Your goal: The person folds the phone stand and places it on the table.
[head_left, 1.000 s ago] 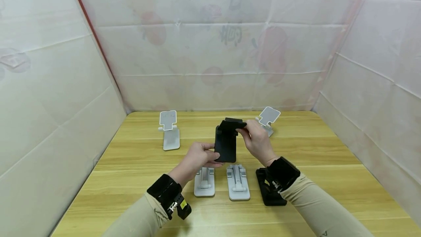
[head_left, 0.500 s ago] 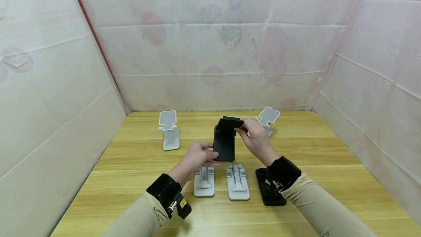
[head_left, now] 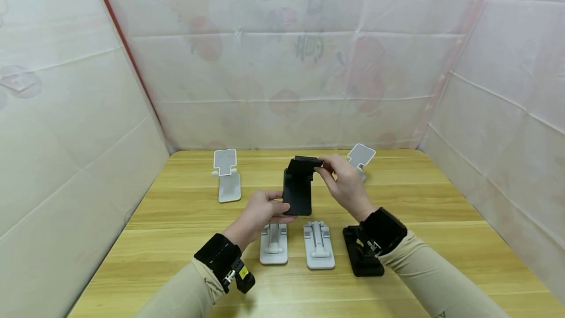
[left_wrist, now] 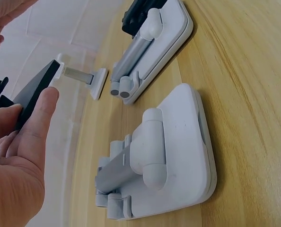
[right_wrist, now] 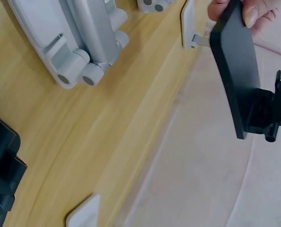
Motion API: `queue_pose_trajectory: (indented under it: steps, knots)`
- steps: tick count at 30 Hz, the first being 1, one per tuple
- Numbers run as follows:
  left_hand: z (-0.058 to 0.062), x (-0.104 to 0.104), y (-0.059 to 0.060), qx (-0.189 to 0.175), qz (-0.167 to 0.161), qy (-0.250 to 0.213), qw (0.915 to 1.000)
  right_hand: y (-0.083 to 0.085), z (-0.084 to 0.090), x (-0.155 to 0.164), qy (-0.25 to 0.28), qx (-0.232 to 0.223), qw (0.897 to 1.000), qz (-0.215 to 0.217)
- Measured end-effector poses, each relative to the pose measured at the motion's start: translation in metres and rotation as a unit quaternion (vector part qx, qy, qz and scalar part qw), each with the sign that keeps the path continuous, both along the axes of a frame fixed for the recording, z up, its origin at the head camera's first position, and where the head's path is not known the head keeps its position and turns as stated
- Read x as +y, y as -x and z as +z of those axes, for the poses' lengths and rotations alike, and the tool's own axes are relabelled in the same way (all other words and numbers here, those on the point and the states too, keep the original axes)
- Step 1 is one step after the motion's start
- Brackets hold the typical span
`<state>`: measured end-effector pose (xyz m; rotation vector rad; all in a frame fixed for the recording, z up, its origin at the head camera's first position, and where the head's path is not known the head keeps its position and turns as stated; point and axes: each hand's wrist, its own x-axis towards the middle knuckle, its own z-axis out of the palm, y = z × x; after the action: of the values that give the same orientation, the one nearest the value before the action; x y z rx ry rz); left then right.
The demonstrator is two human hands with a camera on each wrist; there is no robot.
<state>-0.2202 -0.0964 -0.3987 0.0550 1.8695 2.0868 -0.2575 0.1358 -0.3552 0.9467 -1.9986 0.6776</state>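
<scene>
Both grips clamp the black stand [head_left: 298, 191]: my left hand [head_left: 262, 211] steadies its base, my right hand [head_left: 345, 183] pinches the top plate to swing it.

A makeshift recording booth: white printed sheeting [head_left: 282, 63] walls in a wooden table [head_left: 176, 210] on three sides.

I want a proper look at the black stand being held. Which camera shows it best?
The head view: the whole black stand shows, gripped by both hands. The right wrist shows its base edge-on; the left wrist only a sliver.
</scene>
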Motion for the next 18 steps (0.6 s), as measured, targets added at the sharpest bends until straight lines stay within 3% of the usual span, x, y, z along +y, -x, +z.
queue_pose_trajectory:
  steps: [18]
  knots:
    - [-0.0038,-0.0030,-0.0011,0.002,0.003,-0.001,1.0000,-0.0016,0.0107,-0.0005,-0.007,0.022,1.000,0.012]
